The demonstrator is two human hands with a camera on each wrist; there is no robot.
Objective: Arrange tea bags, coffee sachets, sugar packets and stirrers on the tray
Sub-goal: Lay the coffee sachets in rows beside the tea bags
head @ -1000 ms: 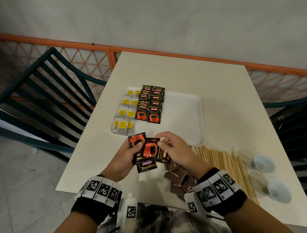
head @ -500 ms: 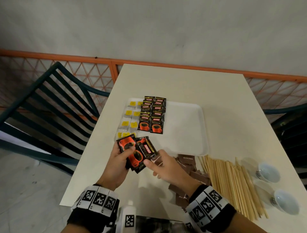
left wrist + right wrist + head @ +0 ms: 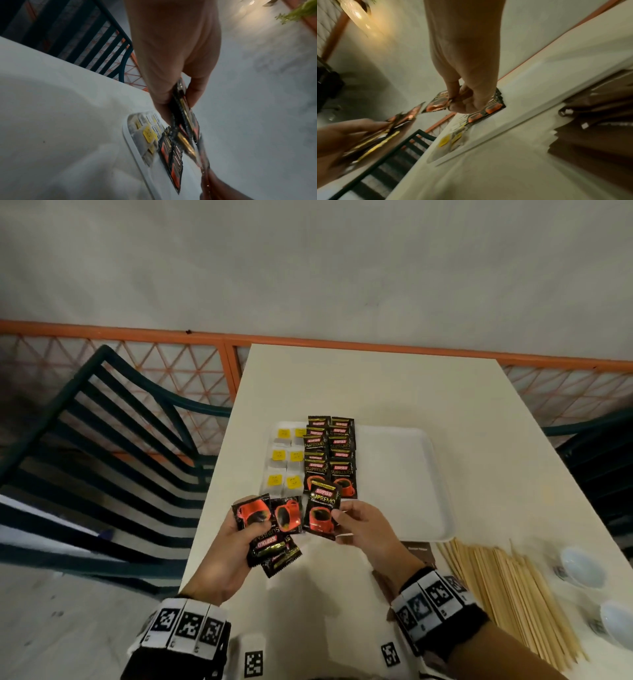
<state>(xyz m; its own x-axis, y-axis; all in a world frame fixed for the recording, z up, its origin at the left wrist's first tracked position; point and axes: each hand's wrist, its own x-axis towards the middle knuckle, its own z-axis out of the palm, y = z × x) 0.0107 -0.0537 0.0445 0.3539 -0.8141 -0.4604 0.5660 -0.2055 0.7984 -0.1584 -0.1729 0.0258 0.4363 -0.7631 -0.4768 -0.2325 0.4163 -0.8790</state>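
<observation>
From the head view, the left hand grips a fan of black-and-orange coffee sachets above the cream table's near-left edge; the right hand pinches a single black coffee sachet over the white plastic tray's near edge. The left wrist view shows fingers clamping the fan edge-on; the right wrist view shows fingertips pinching the single sachet's edge.

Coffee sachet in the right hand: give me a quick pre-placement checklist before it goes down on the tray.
1. Single coffee sachet pinched in the right hand: ok.
2. Grip covers only the sachet's right edge, print facing up: ok.
3. Spare sachets held in the left hand, fanned and not slipping: ok.
4. Free space on the white tray right of the coffee rows: ok.
5. Tea bags sit in their own columns, clear of the coffee: ok.
6. Whether the near end of the coffee rows has room for one more: cannot tell, the held sachet hides it.
</observation>
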